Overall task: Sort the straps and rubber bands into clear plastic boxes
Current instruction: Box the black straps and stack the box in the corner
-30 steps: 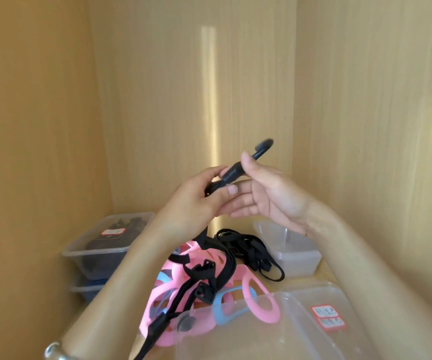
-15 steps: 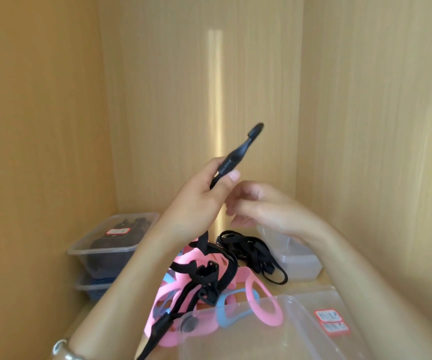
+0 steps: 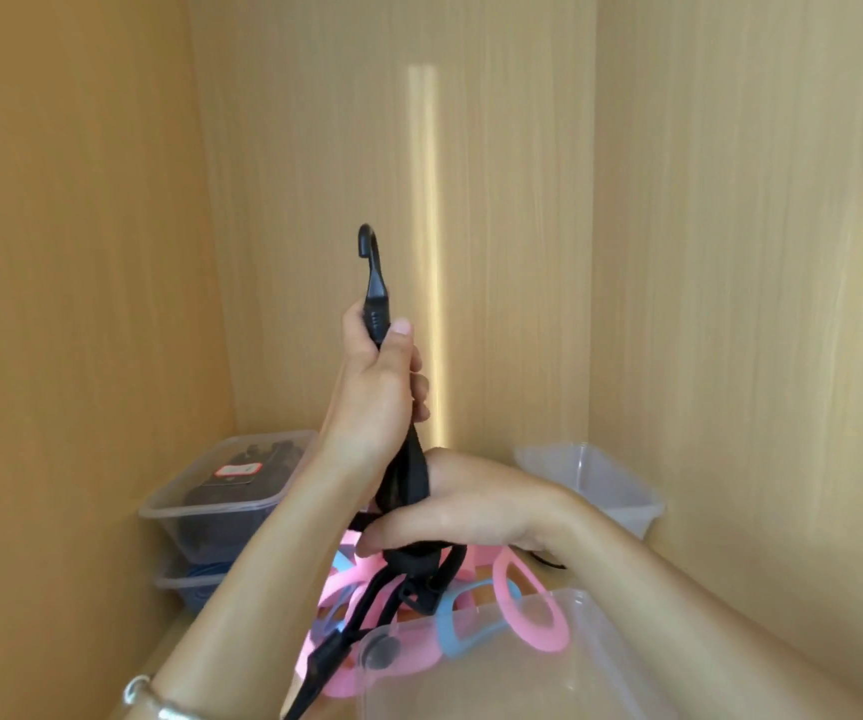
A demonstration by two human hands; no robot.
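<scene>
Black strap (image 3: 376, 298), hook end up, pinched in left hand (image 3: 377, 392); lower lengths clasped in right hand (image 3: 471, 506), above pink bands (image 3: 530, 610).

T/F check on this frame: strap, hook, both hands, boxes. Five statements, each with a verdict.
1. The left hand grips the black strap just below its hook. True.
2. The hook points down. False: it points up.
3. The right hand holds nothing. False: it grips the same strap lower down.
4. The lidded box at the left sits on a second box. True.
5. The rear right box has no lid on. True.
</scene>
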